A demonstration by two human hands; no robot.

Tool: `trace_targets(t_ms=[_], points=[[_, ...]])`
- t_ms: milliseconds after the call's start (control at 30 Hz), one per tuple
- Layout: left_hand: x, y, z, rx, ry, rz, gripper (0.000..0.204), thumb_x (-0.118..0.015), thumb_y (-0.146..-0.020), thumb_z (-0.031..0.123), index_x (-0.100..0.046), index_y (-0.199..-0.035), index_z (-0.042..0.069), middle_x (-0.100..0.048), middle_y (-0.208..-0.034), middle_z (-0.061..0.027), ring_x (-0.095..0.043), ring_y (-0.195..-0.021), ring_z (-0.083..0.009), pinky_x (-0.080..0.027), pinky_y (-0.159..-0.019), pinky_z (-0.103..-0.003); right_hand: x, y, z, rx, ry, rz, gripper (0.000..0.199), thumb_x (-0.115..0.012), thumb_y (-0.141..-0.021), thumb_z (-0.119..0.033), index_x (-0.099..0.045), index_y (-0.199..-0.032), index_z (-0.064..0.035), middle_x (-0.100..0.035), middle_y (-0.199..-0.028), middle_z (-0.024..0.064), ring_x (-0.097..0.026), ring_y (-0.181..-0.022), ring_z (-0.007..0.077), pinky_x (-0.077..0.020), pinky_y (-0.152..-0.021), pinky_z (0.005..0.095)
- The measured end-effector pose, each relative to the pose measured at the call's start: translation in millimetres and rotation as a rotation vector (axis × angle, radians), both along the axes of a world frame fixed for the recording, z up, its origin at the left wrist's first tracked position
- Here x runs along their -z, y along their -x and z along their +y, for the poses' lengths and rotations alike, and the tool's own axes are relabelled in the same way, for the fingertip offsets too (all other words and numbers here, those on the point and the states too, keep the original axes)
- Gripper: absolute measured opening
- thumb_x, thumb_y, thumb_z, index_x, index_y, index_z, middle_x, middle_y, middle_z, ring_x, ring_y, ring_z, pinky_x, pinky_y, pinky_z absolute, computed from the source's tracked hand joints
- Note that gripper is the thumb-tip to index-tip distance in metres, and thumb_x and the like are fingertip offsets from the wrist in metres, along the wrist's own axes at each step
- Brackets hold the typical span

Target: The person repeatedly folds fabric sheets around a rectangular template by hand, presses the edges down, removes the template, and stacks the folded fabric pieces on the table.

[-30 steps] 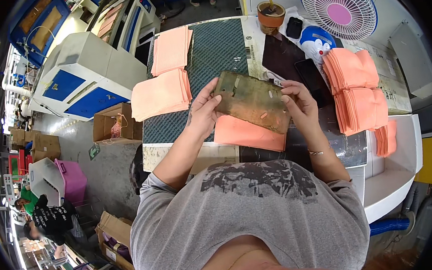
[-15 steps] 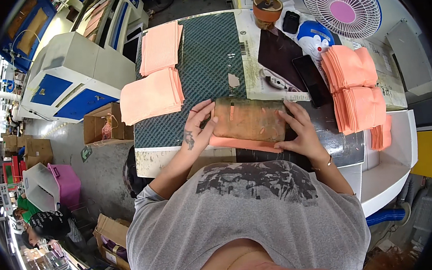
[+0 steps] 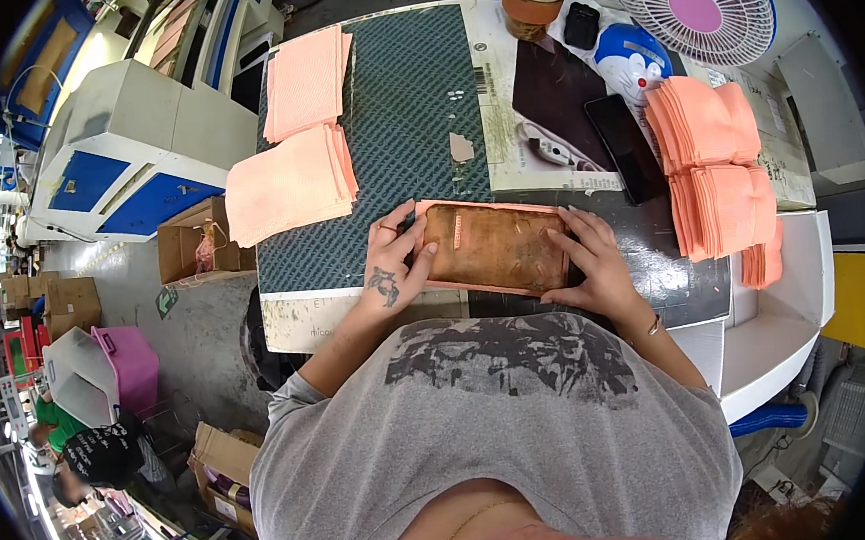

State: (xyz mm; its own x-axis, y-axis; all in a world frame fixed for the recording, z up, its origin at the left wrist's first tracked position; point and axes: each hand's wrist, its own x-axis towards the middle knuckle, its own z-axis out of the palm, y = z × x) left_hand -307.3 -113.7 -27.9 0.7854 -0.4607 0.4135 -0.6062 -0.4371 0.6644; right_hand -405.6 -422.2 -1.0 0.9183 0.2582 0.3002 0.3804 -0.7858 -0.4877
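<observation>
A worn brown rectangular plate lies flat in front of me at the table's near edge. A thin rim of a salmon-pink sheet shows from under it along the far and near sides. My left hand grips the plate's left end, thumb on its edge and fingers at the far corner. At the right end, my right hand holds the plate, with fingertips on its top and the thumb at the near corner.
Stacks of salmon-pink sheets lie on the green patterned mat at left. Folded pink bundles stand at right beside a black phone. Farther back are a potted cup, a blue-and-white figure and a fan.
The plate has settled squarely over the pink sheet; the wide pink strip at its near side is now a thin rim. Both hands stay at its ends. The view has shifted slightly.
</observation>
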Motion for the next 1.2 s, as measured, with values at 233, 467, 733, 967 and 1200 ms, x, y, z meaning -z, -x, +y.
trace_targets(t_ms=[233,467,733,967,1200], points=[[-5.3,2.5,-4.2,0.008,-0.189,-0.116,0.035,-0.064,-0.083,0.010,-0.064,-0.114,-0.006,-0.050,-0.135,-0.0228,-0.049,-0.112,-0.0357,-0.043,-0.096,-0.042,-2.1,1.6,0.5,0.017,0.009,0.007,0.085,-0.085,-0.057,-0.045,-0.058,-0.127,-0.0068,-0.046,-0.144,0.0127,-0.042,-0.132,0.0323,-0.0303,-0.111,0.0458],[-16.6,6.2,-7.5,0.003,-0.304,-0.174,0.039,-0.063,-0.085,0.014,-0.061,-0.118,-0.006,-0.048,-0.137,-0.0235,-0.049,-0.112,-0.0373,-0.040,-0.100,-0.042,-0.5,0.1,2.5,0.026,0.033,0.010,0.087,-0.085,-0.057,-0.046,-0.056,-0.129,-0.0049,-0.043,-0.147,0.0137,-0.039,-0.135,0.0326,-0.0286,-0.112,0.0476],[-3.2,-1.0,-14.5,0.033,-0.410,-0.276,0.055,-0.063,-0.085,0.018,-0.049,-0.133,-0.004,-0.040,-0.144,-0.0251,-0.040,-0.129,-0.0420,-0.032,-0.110,-0.044,-2.2,-24.7,4.1,0.002,0.174,0.006,0.085,-0.081,-0.061,-0.050,-0.057,-0.128,-0.0048,-0.038,-0.151,0.0139,-0.032,-0.140,0.0331,-0.0220,-0.116,0.0491],[-10.0,4.3,-16.8,0.044,-0.428,-0.191,0.064,-0.064,-0.084,0.024,-0.043,-0.138,-0.005,-0.035,-0.147,-0.0255,-0.030,-0.139,-0.0430,-0.026,-0.113,-0.050,-17.1,-42.7,2.8,-0.067,0.244,-0.017,0.085,-0.075,-0.068,-0.055,-0.052,-0.133,-0.0048,-0.037,-0.151,0.0157,-0.032,-0.140,0.0339,-0.0187,-0.116,0.0511],[-27.2,-4.4,-42.7,0.041,-0.477,-0.310,0.074,-0.062,-0.085,0.041,-0.042,-0.139,-0.006,-0.036,-0.147,-0.0267,-0.030,-0.139,-0.0416,-0.022,-0.114,-0.053,1.5,-65.5,42.7,-0.157,0.215,-0.162,0.084,-0.065,-0.077,-0.057,-0.044,-0.140,-0.0038,-0.040,-0.147,0.0179,-0.034,-0.138,0.0341,-0.0180,-0.115,0.0522]])
